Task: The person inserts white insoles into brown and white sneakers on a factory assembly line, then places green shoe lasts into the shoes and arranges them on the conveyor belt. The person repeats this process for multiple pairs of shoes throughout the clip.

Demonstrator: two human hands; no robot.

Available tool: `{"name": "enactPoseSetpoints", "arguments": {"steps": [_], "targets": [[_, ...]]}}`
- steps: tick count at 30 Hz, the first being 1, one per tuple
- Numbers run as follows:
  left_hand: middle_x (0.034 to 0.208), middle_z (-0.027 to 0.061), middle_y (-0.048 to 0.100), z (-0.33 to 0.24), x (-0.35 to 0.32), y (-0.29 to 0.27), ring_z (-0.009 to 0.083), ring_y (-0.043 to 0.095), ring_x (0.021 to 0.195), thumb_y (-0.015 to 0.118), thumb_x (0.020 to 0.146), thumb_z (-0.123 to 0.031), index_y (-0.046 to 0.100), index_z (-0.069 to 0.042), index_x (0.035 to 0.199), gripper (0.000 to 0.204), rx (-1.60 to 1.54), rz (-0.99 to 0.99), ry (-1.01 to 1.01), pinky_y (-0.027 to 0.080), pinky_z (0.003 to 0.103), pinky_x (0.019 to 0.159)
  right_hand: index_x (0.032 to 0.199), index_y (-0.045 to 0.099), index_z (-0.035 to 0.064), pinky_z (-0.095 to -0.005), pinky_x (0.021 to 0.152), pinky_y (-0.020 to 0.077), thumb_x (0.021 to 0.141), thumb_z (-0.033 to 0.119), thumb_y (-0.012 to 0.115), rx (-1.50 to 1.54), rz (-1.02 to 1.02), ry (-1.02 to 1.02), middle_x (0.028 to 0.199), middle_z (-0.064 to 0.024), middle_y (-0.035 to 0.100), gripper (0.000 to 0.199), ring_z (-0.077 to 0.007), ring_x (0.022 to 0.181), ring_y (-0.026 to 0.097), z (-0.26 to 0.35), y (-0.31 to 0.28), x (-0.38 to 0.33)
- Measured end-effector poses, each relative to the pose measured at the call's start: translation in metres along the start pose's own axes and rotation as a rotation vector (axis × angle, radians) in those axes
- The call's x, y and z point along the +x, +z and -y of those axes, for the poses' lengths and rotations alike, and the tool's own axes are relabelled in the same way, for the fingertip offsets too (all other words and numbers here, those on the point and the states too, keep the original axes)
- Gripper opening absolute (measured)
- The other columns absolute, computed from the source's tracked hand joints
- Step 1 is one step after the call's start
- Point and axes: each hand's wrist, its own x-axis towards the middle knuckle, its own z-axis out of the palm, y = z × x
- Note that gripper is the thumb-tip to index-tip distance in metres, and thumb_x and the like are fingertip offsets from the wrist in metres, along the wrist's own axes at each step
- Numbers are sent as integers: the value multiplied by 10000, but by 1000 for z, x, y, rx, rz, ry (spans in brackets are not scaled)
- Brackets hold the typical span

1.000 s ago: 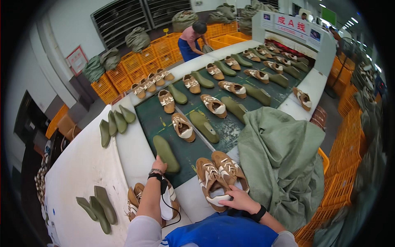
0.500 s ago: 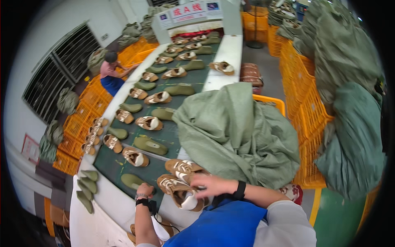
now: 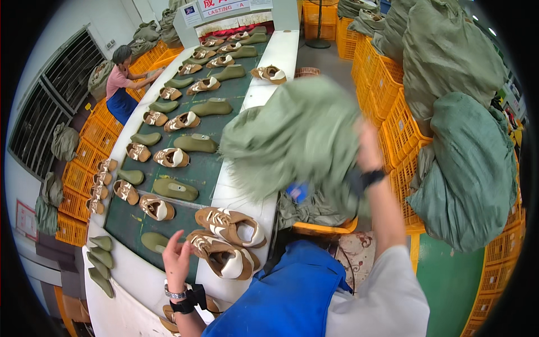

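Observation:
My right hand, smeared by motion, grips the edge of a green woven sack and holds it lifted over an orange crate. Crumpled grey-green sacking and a blue patch show in the crate beneath. My left hand is raised, empty, its fingers apart, just left of two brown and white sneakers. The farther sneaker and the nearer sneaker lie side by side on the white table edge. A green shoe last rests on the belt beyond my left hand.
Sneakers and green lasts stand in rows along the dark green conveyor belt. Several lasts lie on the left ledge. Stacked orange crates and bulky sacks line the right side. A person works at the far left.
My right hand has left the sneakers and swung right, lifting the sack and uncovering part of the crate. My left hand has come off the last and risen. The view has shifted.

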Motion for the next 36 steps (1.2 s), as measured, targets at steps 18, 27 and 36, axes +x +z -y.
{"name": "enactPoseSetpoints", "arguments": {"steps": [18,27,36], "targets": [[827,102,681,-61,-47,0,186,652,748,625,804,-16,576,-5,1174,374,194,-86,401,510,297,697,1046,581,-35,-369,778,479,893,126,523,-436,-59,-178,993,-142,653,230,-255,877,619,-61,-4,3],[807,116,681,-39,-83,4,270,674,741,688,779,-82,599,-35,1136,370,270,-45,284,522,333,679,963,699,29,-434,818,507,686,245,599,-1618,1162,565,987,-207,669,366,-371,926,641,-161,-29,-159],[883,203,652,1,-138,10,384,623,804,650,830,-218,509,-57,1239,461,364,78,135,505,433,712,865,692,48,-422,670,504,834,166,610,-754,997,-85,851,-161,667,147,-342,765,639,-21,191,-135]]}}
